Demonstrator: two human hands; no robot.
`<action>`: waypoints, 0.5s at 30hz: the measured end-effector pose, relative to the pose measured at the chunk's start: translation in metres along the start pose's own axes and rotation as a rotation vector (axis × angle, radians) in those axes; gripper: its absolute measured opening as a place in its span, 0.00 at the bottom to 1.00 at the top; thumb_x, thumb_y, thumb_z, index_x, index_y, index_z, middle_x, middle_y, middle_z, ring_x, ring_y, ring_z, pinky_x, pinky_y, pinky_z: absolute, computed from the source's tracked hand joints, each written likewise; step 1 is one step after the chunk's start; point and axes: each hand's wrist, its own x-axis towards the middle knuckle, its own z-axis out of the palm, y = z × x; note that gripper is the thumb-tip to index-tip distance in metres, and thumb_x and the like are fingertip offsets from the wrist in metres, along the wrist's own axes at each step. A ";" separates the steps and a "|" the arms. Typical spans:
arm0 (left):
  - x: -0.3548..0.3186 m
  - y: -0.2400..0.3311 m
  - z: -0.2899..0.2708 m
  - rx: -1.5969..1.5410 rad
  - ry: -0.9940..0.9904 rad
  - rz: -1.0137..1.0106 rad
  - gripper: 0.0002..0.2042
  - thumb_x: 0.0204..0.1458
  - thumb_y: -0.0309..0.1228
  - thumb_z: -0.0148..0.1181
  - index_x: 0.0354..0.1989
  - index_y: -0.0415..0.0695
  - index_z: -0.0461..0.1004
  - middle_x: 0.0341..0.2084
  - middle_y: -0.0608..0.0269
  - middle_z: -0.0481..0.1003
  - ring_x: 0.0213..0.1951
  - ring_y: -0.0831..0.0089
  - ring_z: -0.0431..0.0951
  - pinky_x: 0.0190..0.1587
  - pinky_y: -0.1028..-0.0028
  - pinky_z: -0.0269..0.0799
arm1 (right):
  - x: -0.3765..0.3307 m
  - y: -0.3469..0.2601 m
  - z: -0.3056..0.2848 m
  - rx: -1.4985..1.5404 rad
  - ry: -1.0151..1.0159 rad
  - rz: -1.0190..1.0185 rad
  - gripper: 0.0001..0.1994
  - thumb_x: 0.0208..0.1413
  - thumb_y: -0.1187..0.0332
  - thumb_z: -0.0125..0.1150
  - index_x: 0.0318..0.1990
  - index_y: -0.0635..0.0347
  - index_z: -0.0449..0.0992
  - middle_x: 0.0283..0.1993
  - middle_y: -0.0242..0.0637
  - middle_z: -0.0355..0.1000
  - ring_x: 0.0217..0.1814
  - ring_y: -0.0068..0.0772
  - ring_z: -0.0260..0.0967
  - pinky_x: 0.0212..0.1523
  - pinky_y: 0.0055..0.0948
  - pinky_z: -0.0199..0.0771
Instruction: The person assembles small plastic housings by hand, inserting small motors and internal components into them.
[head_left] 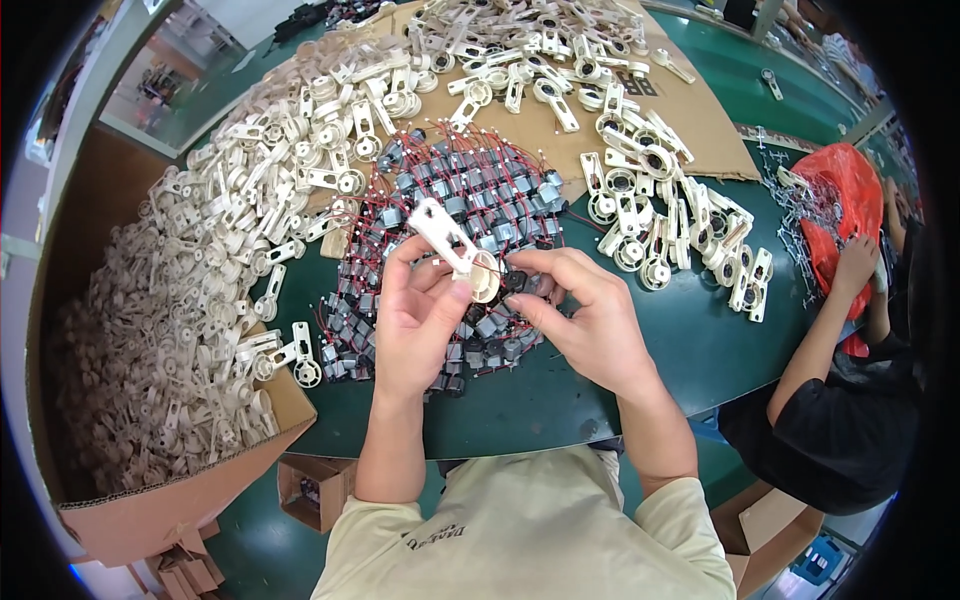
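Over the middle of the table, my left hand (415, 325) grips a cream plastic housing (448, 238), a flat slotted arm with a round ring at its lower end. The thumb presses by the ring, and the arm tilts up to the left. Close to the ring's right side, my right hand (605, 325) has its thumb and forefinger drawn together. A small dark thing and a bit of red wire show by these fingertips, but what they pinch is unclear. Beneath both hands lie many small grey motors (485, 200) with red wires, partly hidden by the hands.
A large cardboard box (200, 490) full of cream housings stands at left. More housings (640, 190) lie on a cardboard sheet (705, 130) and the green table (690, 345). At right, a co-worker's hand (858, 262) touches a red bag (848, 185) beside small pale parts.
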 end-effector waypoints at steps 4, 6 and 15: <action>-0.002 -0.003 0.004 0.094 -0.123 -0.031 0.20 0.54 0.17 0.56 0.55 0.36 0.60 0.48 0.54 0.71 0.52 0.69 0.72 0.54 0.70 0.70 | 0.000 0.000 0.003 0.116 0.017 -0.017 0.14 0.46 0.81 0.65 0.44 0.65 0.75 0.40 0.36 0.71 0.32 0.21 0.68 0.32 0.20 0.70; -0.003 -0.005 0.002 0.101 -0.145 -0.049 0.18 0.54 0.17 0.56 0.53 0.35 0.62 0.48 0.55 0.71 0.51 0.70 0.73 0.54 0.71 0.70 | -0.001 -0.001 0.003 0.126 0.034 -0.007 0.14 0.46 0.81 0.64 0.43 0.65 0.75 0.40 0.37 0.71 0.32 0.21 0.68 0.32 0.20 0.71; -0.006 -0.013 0.000 0.153 -0.155 -0.011 0.14 0.55 0.18 0.55 0.49 0.33 0.65 0.47 0.56 0.71 0.49 0.73 0.73 0.53 0.72 0.70 | -0.001 0.002 -0.002 0.025 -0.018 -0.043 0.14 0.50 0.82 0.62 0.45 0.69 0.71 0.42 0.36 0.69 0.36 0.18 0.69 0.37 0.19 0.74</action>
